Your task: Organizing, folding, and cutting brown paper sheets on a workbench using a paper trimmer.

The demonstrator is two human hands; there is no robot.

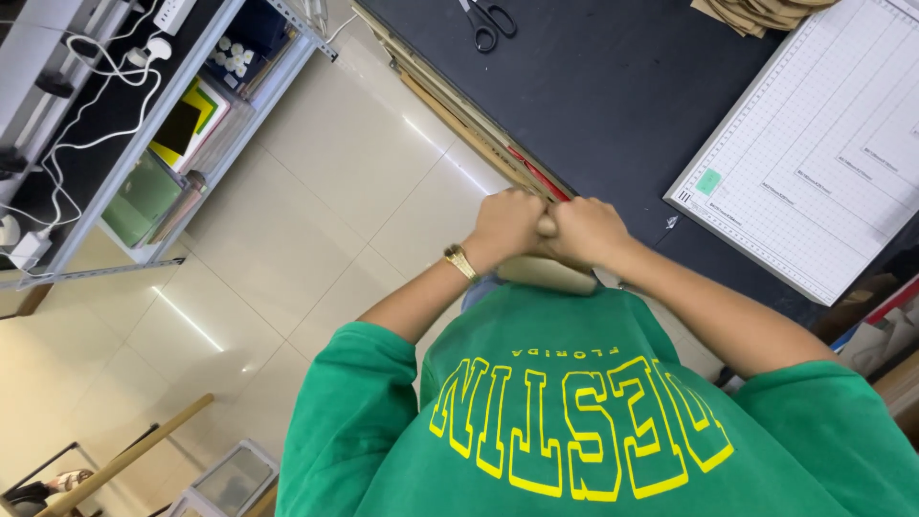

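Note:
My left hand point(504, 226), with a gold watch on its wrist, and my right hand point(586, 232) are both clenched into fists and pressed together at the near edge of a black table point(593, 86). Between the fists a small pale, rounded object point(546, 227) shows; what it is I cannot tell. Just below the hands a beige cylindrical piece point(550, 275) lies against my green shirt. Both forearms reach forward from my chest.
Black-handled scissors point(488, 21) lie at the table's far side. A white gridded cutting mat point(823, 144) sits to the right, with stacked cardboard point(756, 11) beyond it. Flat cardboard strips point(459, 115) line the table's left edge. A metal shelf point(144, 144) with white cables stands across the tiled floor.

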